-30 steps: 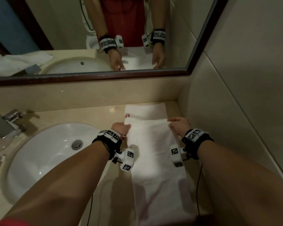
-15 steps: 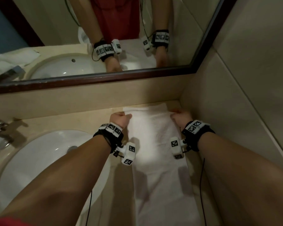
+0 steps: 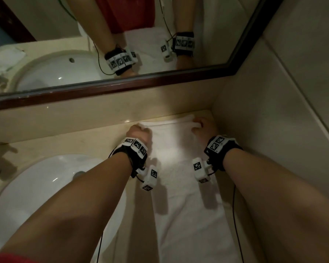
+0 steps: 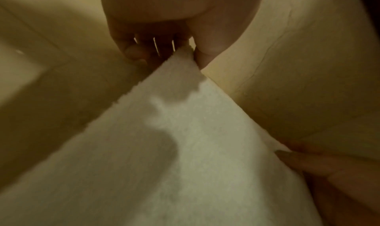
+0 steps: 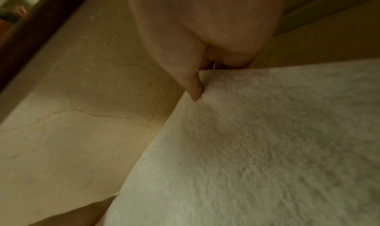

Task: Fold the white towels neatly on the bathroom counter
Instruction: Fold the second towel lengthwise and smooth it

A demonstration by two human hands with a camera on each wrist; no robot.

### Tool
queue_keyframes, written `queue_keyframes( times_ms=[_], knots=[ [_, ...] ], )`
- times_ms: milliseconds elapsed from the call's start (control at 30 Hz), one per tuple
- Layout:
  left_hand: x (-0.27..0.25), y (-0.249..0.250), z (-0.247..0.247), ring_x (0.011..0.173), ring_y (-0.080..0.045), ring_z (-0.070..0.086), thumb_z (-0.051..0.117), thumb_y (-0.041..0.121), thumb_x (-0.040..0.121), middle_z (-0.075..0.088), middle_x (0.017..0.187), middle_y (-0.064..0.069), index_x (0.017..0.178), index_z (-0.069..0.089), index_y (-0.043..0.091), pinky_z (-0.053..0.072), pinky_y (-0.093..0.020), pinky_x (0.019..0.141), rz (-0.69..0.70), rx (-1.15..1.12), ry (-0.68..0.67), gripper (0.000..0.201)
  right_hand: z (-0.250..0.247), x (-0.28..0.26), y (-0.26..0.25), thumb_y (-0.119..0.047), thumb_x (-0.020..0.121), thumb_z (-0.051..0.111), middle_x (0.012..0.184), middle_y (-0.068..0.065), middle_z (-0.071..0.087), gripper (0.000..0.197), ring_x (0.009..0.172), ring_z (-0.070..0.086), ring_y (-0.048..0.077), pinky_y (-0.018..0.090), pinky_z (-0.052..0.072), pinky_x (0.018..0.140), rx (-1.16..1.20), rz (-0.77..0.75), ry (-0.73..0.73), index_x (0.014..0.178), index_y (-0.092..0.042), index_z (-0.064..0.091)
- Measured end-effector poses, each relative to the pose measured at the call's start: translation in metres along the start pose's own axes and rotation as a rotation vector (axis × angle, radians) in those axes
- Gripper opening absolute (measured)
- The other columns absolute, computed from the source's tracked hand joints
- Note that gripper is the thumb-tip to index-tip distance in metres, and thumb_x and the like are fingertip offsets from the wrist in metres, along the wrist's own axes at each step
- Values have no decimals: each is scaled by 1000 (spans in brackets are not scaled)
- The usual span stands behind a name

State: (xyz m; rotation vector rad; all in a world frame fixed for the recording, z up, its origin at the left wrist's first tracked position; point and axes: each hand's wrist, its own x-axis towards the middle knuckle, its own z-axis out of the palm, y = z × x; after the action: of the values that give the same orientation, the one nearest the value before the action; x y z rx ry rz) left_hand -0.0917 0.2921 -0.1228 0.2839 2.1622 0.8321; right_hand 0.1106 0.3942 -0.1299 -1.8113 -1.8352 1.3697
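A long white towel (image 3: pixel 180 179) lies lengthwise on the beige counter (image 3: pixel 95 137), running from the near edge to the back wall. My left hand (image 3: pixel 139 132) pinches the towel's far left corner (image 4: pixel 185 57) between thumb and fingers. My right hand (image 3: pixel 203 128) pinches the far right corner (image 5: pixel 207 81), close to the side wall. The folded-over layer now reaches the towel's far end by the backsplash. Both corners are held low, at the counter's back.
A white sink basin (image 3: pixel 36 186) sits left of the towel, with a faucet (image 3: pixel 0 156) at the far left. A dark-framed mirror (image 3: pixel 122 86) runs above the backsplash. A tiled side wall (image 3: pixel 273 111) closes in the right. Another white towel shows in the mirror (image 3: pixel 4 57).
Both hands carried the towel's edge away from me toward the back wall, covering the red mark and the far end of the towel. The grip stayed the same.
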Motion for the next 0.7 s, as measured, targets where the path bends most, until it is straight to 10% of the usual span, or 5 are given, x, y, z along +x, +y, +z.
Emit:
queue_keyframes(
  times_ms=[200, 433, 700],
  knots=[
    [14, -17, 6, 78, -28, 69, 57, 44, 75, 62, 99, -5, 89, 46, 38, 58, -44, 74, 104, 72, -3, 19, -4, -8, -2, -11, 93, 56, 144, 3, 43, 57, 123, 48, 18, 16, 36, 83, -58, -47, -91, 146, -20, 37],
    [-1, -15, -11, 96, -20, 55, 71, 43, 82, 54, 106, -1, 105, 48, 22, 48, -34, 83, 242, 127, 96, 39, -10, -31, 0, -34, 79, 66, 140, -1, 44, 67, 123, 50, 21, 38, 46, 102, 37, -30, -51, 141, -33, 40],
    [-21, -9, -30, 109, -32, 50, 67, 32, 80, 54, 118, -9, 112, 60, 23, 38, -31, 88, 398, 273, 152, 34, -16, -92, -15, -8, 90, 60, 121, -2, 48, 57, 114, 50, 18, 34, 45, 97, 160, -13, 70, 143, -11, 40]
  ],
)
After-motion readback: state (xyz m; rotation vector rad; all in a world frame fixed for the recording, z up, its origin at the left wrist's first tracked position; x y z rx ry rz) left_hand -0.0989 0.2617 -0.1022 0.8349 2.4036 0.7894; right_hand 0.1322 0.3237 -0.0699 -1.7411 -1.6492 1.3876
